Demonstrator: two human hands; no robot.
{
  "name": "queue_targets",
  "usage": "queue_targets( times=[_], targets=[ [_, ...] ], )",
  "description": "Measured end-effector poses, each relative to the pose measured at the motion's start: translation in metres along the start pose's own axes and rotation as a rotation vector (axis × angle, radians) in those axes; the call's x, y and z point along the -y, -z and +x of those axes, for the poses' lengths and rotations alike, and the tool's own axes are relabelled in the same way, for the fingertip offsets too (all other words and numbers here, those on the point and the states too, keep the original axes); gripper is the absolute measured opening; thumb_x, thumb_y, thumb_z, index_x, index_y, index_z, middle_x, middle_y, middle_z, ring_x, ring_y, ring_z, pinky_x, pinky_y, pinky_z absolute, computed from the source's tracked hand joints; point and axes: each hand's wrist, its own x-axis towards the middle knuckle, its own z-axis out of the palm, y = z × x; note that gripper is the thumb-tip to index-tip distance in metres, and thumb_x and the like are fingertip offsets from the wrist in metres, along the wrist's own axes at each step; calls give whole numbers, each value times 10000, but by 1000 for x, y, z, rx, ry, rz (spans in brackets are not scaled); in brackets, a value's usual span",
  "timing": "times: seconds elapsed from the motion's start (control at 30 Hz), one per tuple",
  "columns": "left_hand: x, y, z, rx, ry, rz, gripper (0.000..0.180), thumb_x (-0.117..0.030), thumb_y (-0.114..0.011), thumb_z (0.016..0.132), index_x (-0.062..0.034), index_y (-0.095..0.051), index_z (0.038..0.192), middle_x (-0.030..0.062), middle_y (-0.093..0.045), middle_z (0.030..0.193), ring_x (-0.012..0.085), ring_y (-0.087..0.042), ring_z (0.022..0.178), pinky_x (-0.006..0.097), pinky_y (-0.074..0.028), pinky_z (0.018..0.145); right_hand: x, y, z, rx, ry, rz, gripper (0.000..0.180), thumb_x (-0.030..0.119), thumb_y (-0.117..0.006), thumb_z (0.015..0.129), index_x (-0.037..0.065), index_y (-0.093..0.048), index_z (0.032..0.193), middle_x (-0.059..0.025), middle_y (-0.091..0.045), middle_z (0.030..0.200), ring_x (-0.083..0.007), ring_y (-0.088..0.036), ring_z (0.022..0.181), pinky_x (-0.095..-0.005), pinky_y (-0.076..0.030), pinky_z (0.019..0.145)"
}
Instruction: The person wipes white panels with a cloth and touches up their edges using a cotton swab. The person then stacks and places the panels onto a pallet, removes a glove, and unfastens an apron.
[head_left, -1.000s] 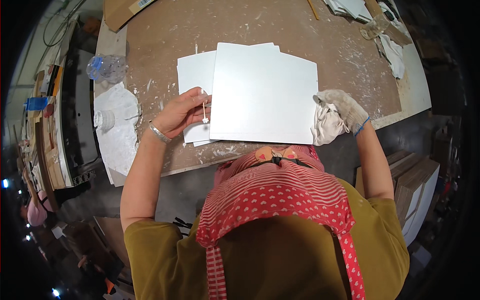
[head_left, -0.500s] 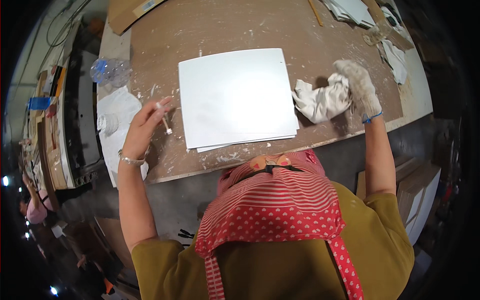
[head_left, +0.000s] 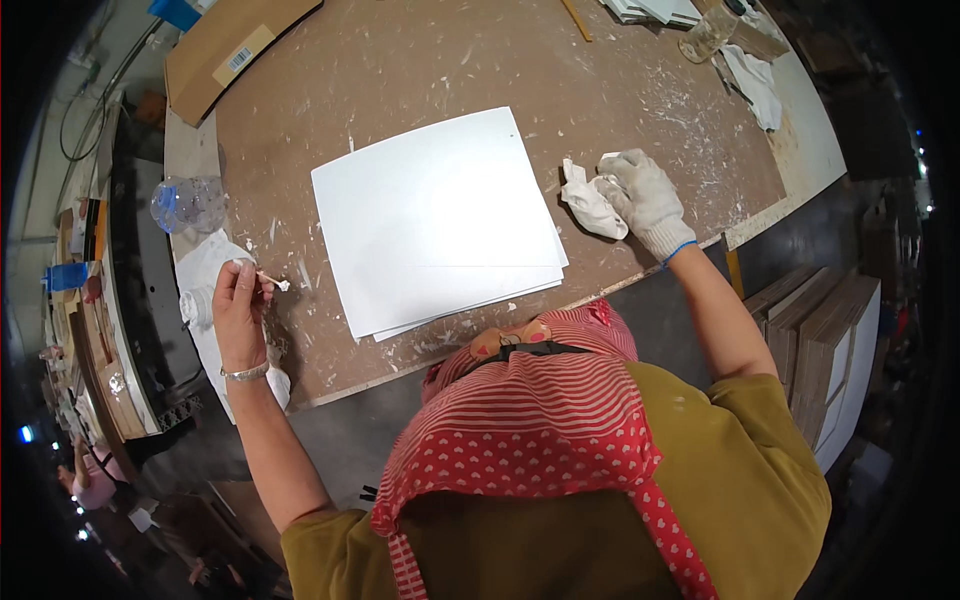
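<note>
At nine o'clock on the workbench [head_left: 400,70], left hand [head_left: 238,310] pinched shut around a thin stick [head_left: 272,281] with a white-smeared tip. At centre, stacked white panels [head_left: 440,220] lying flat. At three o'clock of the panels, gloved right hand [head_left: 645,195] closed on a crumpled white rag [head_left: 590,205], pressed against the bench.

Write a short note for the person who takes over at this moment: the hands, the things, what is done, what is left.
Left hand: bare, pinching a small stick with a white-coated tip, at the table's left edge beside white cloth.
Right hand: gloved, resting on a crumpled white rag, right of the panels.
White panels: stacked, slightly offset, mid-table, no hand on them.
Done: cannot tell; the top panel looks clean.
Left: probably touch-up with the stick, then wiping.
</note>
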Motion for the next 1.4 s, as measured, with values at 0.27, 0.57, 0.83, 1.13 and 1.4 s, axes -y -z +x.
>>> queue_targets(
  times=[0.27,0.57,0.83,1.13,1.4],
  targets=[
    [10,1,-2,-59,22,7,103,-167,-548,935,-65,-547,919,13,-576,787,75,-521,688,205,-427,635,-11,-20,2,-137,56,63,263,283,-622,823,107,-639,1017,-137,-587,1047,-337,-569,948,-422,-457,830],
    [2,-154,38,180,-77,-48,121,-153,-582,913,-47,-589,972,35,-627,908,71,-562,750,198,-463,691,25,26,25,-209,143,199,249,189,-592,819,68,-634,1033,-146,-594,1077,-311,-588,961,-378,-477,845],
    [17,-266,116,202,-114,-129,87,-113,-578,911,-29,-581,936,64,-653,890,114,-634,790,189,-492,668,94,0,24,87,376,70,200,210,-532,841,92,-595,990,-102,-574,1032,-285,-582,925,-460,-418,908],
    [25,-290,138,188,-106,-60,78,-59,-582,888,15,-565,867,66,-648,744,87,-594,667,209,-471,618,92,-5,27,64,297,151,187,212,-521,853,107,-599,987,-83,-568,1047,-260,-591,914,-520,-321,993],
    [23,-282,135,253,-84,-34,67,-34,-574,885,22,-539,870,60,-620,756,98,-609,688,209,-482,625,91,-5,31,84,286,151,201,214,-513,857,110,-603,1003,-88,-567,1057,-261,-594,908,-518,-306,1005]
  ],
)
